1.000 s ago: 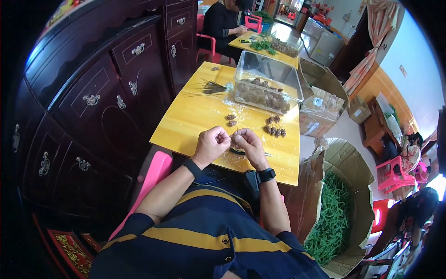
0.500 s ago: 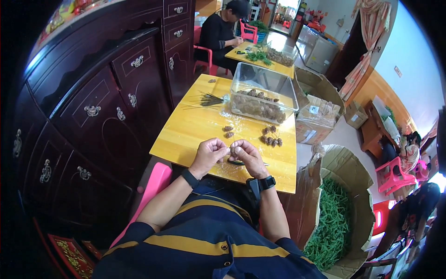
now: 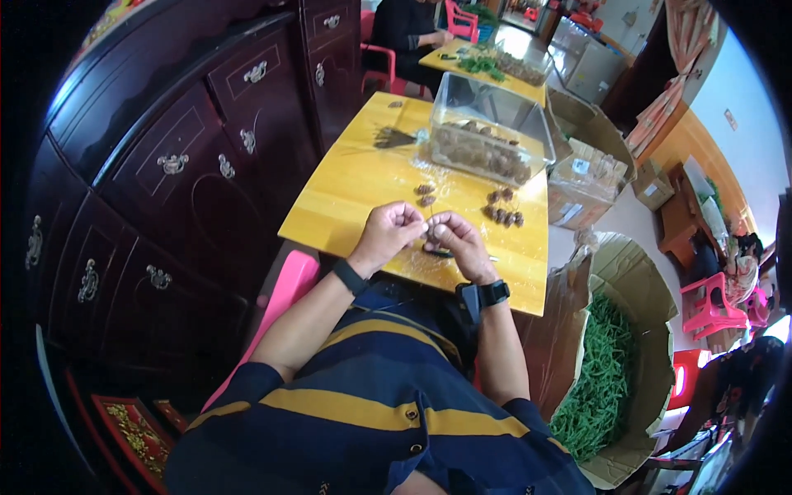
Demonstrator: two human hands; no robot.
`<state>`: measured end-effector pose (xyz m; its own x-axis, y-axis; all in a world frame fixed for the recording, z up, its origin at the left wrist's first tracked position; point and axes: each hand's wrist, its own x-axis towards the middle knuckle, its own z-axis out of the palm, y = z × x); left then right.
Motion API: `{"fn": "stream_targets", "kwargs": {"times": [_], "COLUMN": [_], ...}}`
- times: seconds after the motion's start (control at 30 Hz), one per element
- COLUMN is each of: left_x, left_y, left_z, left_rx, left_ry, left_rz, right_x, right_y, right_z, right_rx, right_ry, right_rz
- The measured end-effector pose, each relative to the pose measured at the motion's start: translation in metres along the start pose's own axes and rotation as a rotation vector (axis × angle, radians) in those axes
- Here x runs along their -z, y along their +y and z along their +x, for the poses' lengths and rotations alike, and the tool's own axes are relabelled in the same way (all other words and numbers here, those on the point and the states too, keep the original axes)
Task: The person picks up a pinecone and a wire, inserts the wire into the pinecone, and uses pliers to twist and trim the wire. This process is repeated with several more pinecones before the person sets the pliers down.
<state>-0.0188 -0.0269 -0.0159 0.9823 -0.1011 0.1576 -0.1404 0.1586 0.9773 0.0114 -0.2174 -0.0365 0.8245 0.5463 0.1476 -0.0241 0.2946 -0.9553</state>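
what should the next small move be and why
Perhaps give the thin strand a small twist with the left grip: this pinches close beside the small brown piece that the right grip appears to hold, and the strand rises just above it.

Worn by the person: a short-sleeved navy polo-style shirt [image 3: 289, 441] with mustard horizontal stripes [image 3: 338, 410] and round dark buttons [image 3: 412, 414]. Left wrist: black wristband [image 3: 351, 277]. Right wrist: black watch [image 3: 495, 292].

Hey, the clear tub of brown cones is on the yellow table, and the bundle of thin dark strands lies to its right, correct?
Not quite: the head view shows the bundle of thin dark strands to the left of the clear tub of brown cones on the yellow table.
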Motion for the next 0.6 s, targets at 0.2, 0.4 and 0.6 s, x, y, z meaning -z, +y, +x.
{"fn": "stream_targets", "kwargs": {"times": [0.2,0.4,0.6], "left_x": [0.0042,0.0027,0.0042], "left_y": [-0.0006,0.0025,0.0052], "left_z": [0.0000,-0.0032,-0.0033], "left_rx": [-0.047,-0.044,-0.002], "left_ry": [-0.047,-0.057,-0.059], "left_rz": [-0.001,-0.004,-0.063], "right_x": [0.0001,-0.0014,-0.0035], "right_y": [0.0003,0.0007,-0.0005], "right_z": [0.0010,-0.0021,-0.0011], "right_rx": [0.005,0.016,0.022], "right_ry": [-0.012,0.005,0.003], "right_rz": [-0.040,-0.012,0.020]}}
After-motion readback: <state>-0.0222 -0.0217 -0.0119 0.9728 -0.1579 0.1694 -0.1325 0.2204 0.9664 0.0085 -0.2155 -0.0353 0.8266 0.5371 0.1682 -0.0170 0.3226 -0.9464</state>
